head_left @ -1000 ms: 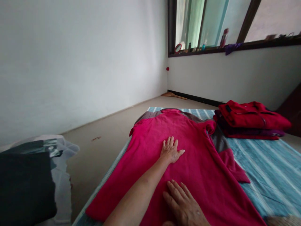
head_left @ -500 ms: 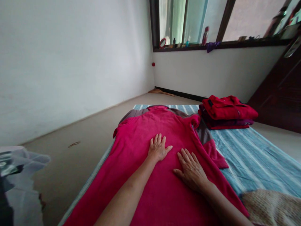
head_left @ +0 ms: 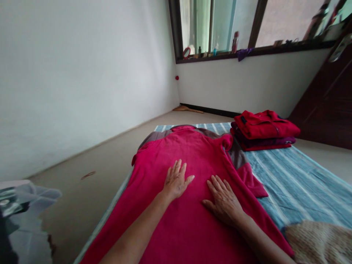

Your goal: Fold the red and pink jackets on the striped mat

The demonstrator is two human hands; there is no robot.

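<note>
While spread flat on the blue-striped sheet (head_left: 288, 179), lower centre of frame: magenta-and-grey fleece-like top (head_left: 200, 161), likely light, soft, limp, best taken by both side edges. Over its middle: left hand (head_left: 176, 182) and right hand (head_left: 224, 200), open, palms down, holding nothing.

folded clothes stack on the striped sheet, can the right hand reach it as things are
Probably yes, with a forward stretch: the right hand lies open on the pink top, and only the right-side sleeve and striped sheet separate it from the folded clothes stack.
</note>
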